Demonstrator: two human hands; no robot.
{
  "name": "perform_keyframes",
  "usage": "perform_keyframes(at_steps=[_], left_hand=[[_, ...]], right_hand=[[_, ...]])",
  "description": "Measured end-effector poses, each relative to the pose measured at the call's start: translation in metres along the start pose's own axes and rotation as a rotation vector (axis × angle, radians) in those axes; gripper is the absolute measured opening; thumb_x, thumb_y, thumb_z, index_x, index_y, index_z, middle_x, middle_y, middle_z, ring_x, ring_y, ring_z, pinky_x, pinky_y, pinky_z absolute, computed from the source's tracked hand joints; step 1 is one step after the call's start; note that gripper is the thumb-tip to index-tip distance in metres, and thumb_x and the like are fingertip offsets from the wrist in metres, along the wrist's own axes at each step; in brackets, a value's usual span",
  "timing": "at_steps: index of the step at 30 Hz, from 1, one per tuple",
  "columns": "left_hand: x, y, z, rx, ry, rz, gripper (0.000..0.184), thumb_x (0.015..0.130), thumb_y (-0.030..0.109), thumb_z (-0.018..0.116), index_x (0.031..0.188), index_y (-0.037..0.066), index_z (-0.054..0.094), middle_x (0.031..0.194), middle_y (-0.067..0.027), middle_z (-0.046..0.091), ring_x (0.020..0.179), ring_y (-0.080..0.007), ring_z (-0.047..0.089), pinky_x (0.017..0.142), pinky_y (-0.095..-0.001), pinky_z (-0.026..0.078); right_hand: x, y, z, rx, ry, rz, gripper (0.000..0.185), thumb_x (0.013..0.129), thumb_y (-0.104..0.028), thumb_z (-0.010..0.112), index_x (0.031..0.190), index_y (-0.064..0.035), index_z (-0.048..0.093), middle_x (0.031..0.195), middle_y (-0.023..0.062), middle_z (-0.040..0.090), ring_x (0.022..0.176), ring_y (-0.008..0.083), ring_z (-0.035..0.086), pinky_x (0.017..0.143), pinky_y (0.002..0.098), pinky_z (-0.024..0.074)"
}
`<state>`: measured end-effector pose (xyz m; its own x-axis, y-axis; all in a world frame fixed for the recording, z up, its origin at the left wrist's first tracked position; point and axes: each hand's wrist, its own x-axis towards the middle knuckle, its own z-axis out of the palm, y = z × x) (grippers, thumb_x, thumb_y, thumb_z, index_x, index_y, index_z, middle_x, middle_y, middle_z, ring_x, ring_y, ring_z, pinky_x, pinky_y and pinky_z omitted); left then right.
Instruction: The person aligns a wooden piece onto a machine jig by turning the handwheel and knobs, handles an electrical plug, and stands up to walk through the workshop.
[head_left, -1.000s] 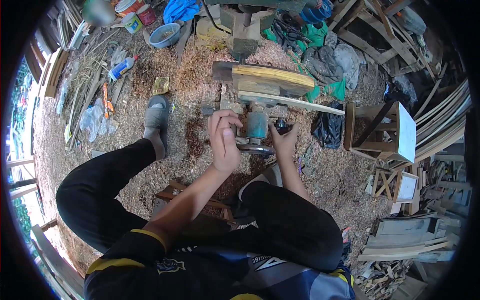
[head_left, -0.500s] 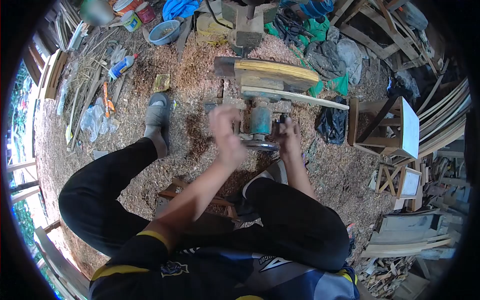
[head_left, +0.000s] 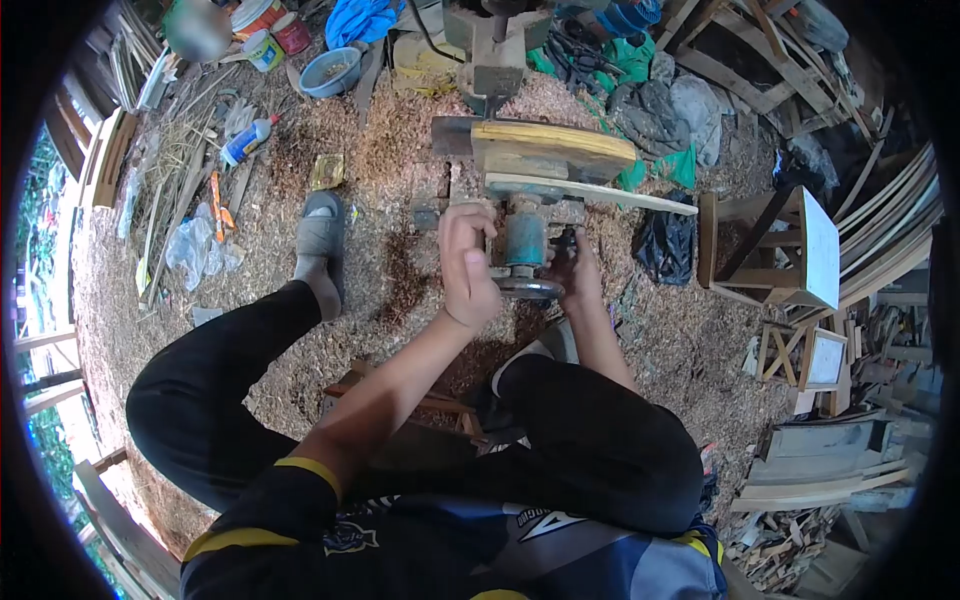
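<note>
A machine with a green cylindrical part [head_left: 525, 238] and a round metal handwheel [head_left: 528, 289] stands before me. At the left of the cylinder, my left hand [head_left: 468, 265] is closed with its fingers curled; what they grip, if anything, is hidden. My right hand [head_left: 577, 270] is closed against a dark knob-like part [head_left: 566, 245] to the right of the cylinder. Beyond both hands, a thick curved piece of wood [head_left: 555, 148] lies across the machine. A thin pale wooden strip [head_left: 600, 190] runs along its near side.
Wood shavings [head_left: 390, 130] cover the ground. A wooden stool [head_left: 770, 245] lies on its side at right, near stacked curved wood strips [head_left: 905, 215]. A blue basin [head_left: 330, 72], paint cans and a bottle [head_left: 247, 141] are at upper left. A black bag [head_left: 665, 245] lies right of the machine.
My left hand was blurred and raised a little; it has come down beside the green cylinder with fingers curled. My right hand has closed in on the dark knob-like part. The wood stays in place.
</note>
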<state>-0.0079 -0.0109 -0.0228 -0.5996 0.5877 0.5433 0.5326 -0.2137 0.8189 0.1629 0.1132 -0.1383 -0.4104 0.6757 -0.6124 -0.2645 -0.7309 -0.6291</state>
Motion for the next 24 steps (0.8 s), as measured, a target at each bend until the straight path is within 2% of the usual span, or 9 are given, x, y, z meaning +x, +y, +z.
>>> perform_keyframes(at_steps=[2, 5, 9, 13, 16, 18, 20, 21, 24], left_hand=[[0.001, 0.006, 0.0, 0.018, 0.049, 0.046, 0.058, 0.116, 0.049, 0.028, 0.1, 0.0, 0.056, 0.112, -0.0194, 0.057, 0.108, -0.0344, 0.057, 0.103, -0.046, 0.045], [0.004, 0.003, 0.002, 0.089, 0.121, 0.134, 0.056, 0.116, 0.047, 0.028, 0.1, 0.001, 0.055, 0.11, -0.0194, 0.057, 0.108, -0.0343, 0.057, 0.102, -0.0452, 0.044], [0.001, 0.007, -0.01, 0.016, 0.105, 0.054, 0.059, 0.115, 0.052, 0.029, 0.102, 0.0, 0.055, 0.107, -0.018, 0.055, 0.11, -0.0344, 0.055, 0.102, -0.0469, 0.042], [-0.002, 0.015, 0.005, 0.053, 0.182, 0.107, 0.057, 0.114, 0.053, 0.035, 0.101, 0.0, 0.053, 0.105, -0.0167, 0.053, 0.103, -0.0312, 0.054, 0.099, -0.0435, 0.043], [-0.003, -0.006, 0.007, -0.053, 0.116, 0.091, 0.059, 0.114, 0.054, 0.037, 0.104, -0.001, 0.054, 0.109, -0.0178, 0.054, 0.105, -0.032, 0.055, 0.099, -0.0438, 0.044], [-0.002, -0.001, 0.002, -0.096, 0.005, 0.026, 0.061, 0.114, 0.056, 0.036, 0.106, -0.002, 0.054, 0.113, -0.0194, 0.056, 0.107, -0.0337, 0.057, 0.1, -0.0453, 0.045], [0.005, 0.013, -0.001, -0.101, 0.022, 0.015, 0.062, 0.113, 0.057, 0.036, 0.108, -0.002, 0.054, 0.115, -0.0206, 0.057, 0.109, -0.0355, 0.058, 0.101, -0.0466, 0.045], [0.005, 0.016, -0.001, -0.098, 0.054, 0.071, 0.06, 0.115, 0.055, 0.033, 0.108, -0.001, 0.052, 0.115, -0.0189, 0.055, 0.107, -0.0322, 0.055, 0.101, -0.0443, 0.044], [0.01, 0.009, 0.007, 0.069, 0.049, 0.186, 0.059, 0.116, 0.053, 0.027, 0.109, 0.0, 0.051, 0.115, -0.0175, 0.053, 0.105, -0.0283, 0.052, 0.099, -0.0416, 0.042]], right_hand=[[-0.005, -0.003, 0.011, -0.109, 0.121, -0.114, 0.04, 0.103, -0.039, 0.078, 0.115, -0.0064, 0.059, 0.096, 0.0096, 0.072, 0.086, 0.0235, 0.07, 0.076, 0.0367, 0.0545], [-0.011, 0.005, 0.01, -1.039, 0.282, -1.102, 0.039, 0.096, -0.009, 0.084, 0.122, -0.0011, 0.056, 0.098, 0.0077, 0.066, 0.081, 0.0166, 0.064, 0.077, 0.0309, 0.0527], [-0.006, 0.011, 0.001, -0.862, 0.288, -1.04, 0.035, 0.1, -0.013, 0.08, 0.123, -0.0035, 0.056, 0.095, 0.0056, 0.064, 0.079, 0.0155, 0.061, 0.075, 0.0313, 0.0507], [0.014, 0.016, -0.007, -0.227, 0.135, -0.193, 0.056, 0.115, -0.056, 0.046, 0.115, -0.0034, 0.067, 0.093, 0.0069, 0.068, 0.087, 0.0157, 0.064, 0.081, 0.0327, 0.0519], [0.011, 0.009, -0.002, -0.006, -0.043, -0.03, 0.059, 0.115, -0.058, 0.044, 0.119, -0.0046, 0.068, 0.093, 0.0062, 0.071, 0.086, 0.0164, 0.067, 0.083, 0.0348, 0.0531], [0.001, 0.009, 0.01, 0.137, -0.037, -0.039, 0.041, 0.113, -0.044, 0.058, 0.115, -0.0043, 0.067, 0.086, 0.0036, 0.069, 0.083, 0.0198, 0.067, 0.082, 0.0327, 0.0529], [-0.01, 0.011, 0.017, -0.546, 0.142, -0.628, 0.027, 0.105, -0.022, 0.075, 0.12, -0.0035, 0.061, 0.091, 0.0047, 0.066, 0.083, 0.0197, 0.065, 0.081, 0.0298, 0.0517], [0.007, 0.014, -0.001, -1.088, 0.265, -1.089, 0.043, 0.096, -0.006, 0.083, 0.126, -0.0039, 0.053, 0.098, 0.0063, 0.063, 0.086, 0.0158, 0.063, 0.077, 0.0307, 0.0524], [0.002, 0.016, 0.007, -0.753, 0.177, -0.904, 0.043, 0.095, -0.009, 0.084, 0.125, -0.004, 0.053, 0.106, 0.0086, 0.062, 0.088, 0.0159, 0.063, 0.073, 0.0363, 0.0561]])
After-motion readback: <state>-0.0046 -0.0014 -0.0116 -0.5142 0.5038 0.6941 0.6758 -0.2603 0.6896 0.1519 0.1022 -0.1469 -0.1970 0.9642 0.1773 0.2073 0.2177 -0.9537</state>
